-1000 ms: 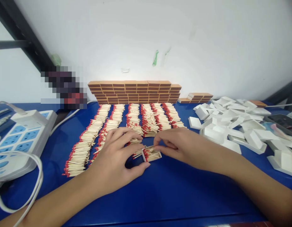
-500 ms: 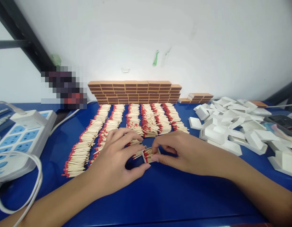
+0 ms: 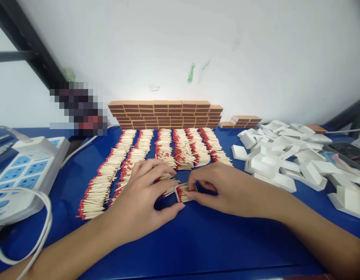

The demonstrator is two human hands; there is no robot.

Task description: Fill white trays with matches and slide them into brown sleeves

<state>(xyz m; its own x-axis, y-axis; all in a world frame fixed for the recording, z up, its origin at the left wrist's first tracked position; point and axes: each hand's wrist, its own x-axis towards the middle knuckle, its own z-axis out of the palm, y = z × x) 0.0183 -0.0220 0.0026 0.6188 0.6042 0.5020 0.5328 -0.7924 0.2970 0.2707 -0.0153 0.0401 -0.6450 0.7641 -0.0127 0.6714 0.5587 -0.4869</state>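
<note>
A small white matchbox tray full of red-tipped matches lies on the blue table. My right hand pinches the tray from its right side, thumb and fingers closed on it. My left hand curls round the tray's left end, thumb below and fingers above, touching it and a few loose matches. Just behind both hands lie several long rows of red-tipped matches.
A wall of stacked brown matchbox sleeves stands at the back, with a few more sleeves beside it. A heap of empty white trays fills the right. A white power strip with cable sits left. A phone lies far right.
My right hand has slid left and closed over the tray, covering most of it. My left hand has hardly moved.
</note>
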